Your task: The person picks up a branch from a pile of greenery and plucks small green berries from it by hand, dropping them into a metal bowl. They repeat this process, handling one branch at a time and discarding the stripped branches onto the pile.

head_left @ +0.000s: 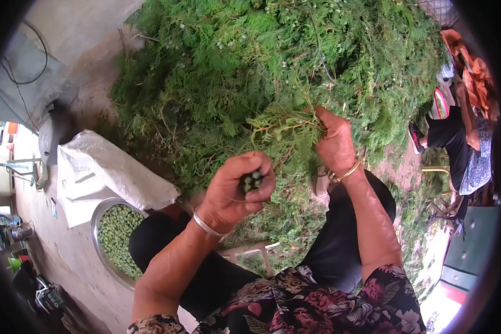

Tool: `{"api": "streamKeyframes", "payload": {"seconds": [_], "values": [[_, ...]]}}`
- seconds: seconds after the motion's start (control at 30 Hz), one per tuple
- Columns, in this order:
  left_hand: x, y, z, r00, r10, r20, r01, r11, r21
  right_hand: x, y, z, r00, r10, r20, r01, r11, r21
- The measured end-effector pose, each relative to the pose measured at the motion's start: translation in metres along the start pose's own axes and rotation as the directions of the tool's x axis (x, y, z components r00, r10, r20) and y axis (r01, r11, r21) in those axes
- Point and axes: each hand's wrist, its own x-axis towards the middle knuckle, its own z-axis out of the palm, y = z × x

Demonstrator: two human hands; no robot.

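My left hand is curled round a small clutch of green berries, which show in the hollow between thumb and fingers. To its upper right, my right hand grips a leafy evergreen sprig whose flat fronds point left. The two hands are apart, both held above my lap. Beyond them rises a big heap of cut evergreen branches. Beside my left knee stands a round metal basin full of the same kind of green berries.
A white sack lies on the concrete floor behind the basin. Cables run at the upper left. Another person sits at the far right, near a green box. Loose greenery is strewn on the floor around my legs.
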Motion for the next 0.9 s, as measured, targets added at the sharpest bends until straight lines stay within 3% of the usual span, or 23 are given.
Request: {"api": "streamKeyframes", "payload": {"seconds": [0.07,0.1,0.13,0.23,0.27,0.33,0.53,0.63,0.73,0.87,0.9], "values": [[-0.001,0.003,0.006,0.981,0.149,0.123,-0.151,0.988,0.006,0.001,-0.004,0.003,1.0,-0.007,0.003,0.007,1.0,0.025],[-0.002,0.004,0.02,0.985,0.171,-0.024,-0.168,0.982,0.086,0.001,-0.005,0.005,1.0,-0.016,0.013,0.016,0.999,0.05],[0.0,0.004,0.023,0.985,0.173,-0.022,-0.17,0.981,0.088,0.001,-0.005,0.007,1.0,-0.019,0.011,0.019,0.999,0.05],[0.006,0.005,0.025,0.893,0.418,-0.169,-0.301,0.832,0.465,-0.001,-0.013,0.01,0.999,0.014,0.052,-0.019,0.994,0.103],[0.007,0.005,0.024,0.893,0.418,-0.168,-0.302,0.832,0.466,-0.002,-0.013,0.011,0.999,0.013,0.051,-0.018,0.994,0.104],[0.01,0.004,0.022,0.802,0.467,-0.372,-0.28,0.845,0.456,-0.003,-0.011,0.013,1.0,-0.006,0.028,0.004,0.999,0.039],[0.013,0.007,0.017,0.843,0.415,-0.342,-0.23,0.853,0.468,-0.003,-0.003,0.011,0.978,-0.192,0.086,0.198,0.978,-0.07],[0.015,0.008,0.012,0.834,0.374,-0.406,-0.223,0.901,0.371,-0.004,-0.008,0.008,0.967,-0.232,0.109,0.234,0.972,-0.003],[0.013,0.01,0.011,0.9,0.282,-0.332,-0.199,0.944,0.264,-0.004,-0.006,0.005,0.969,-0.177,0.171,0.182,0.983,-0.011],[0.015,0.006,0.011,0.898,0.268,-0.349,-0.154,0.934,0.322,-0.007,-0.007,0.003,0.976,-0.18,0.122,0.196,0.972,-0.13],[0.016,0.003,0.011,0.889,0.25,-0.383,-0.169,0.958,0.233,-0.007,-0.007,0.002,0.971,-0.217,0.104,0.232,0.959,-0.164]]}}
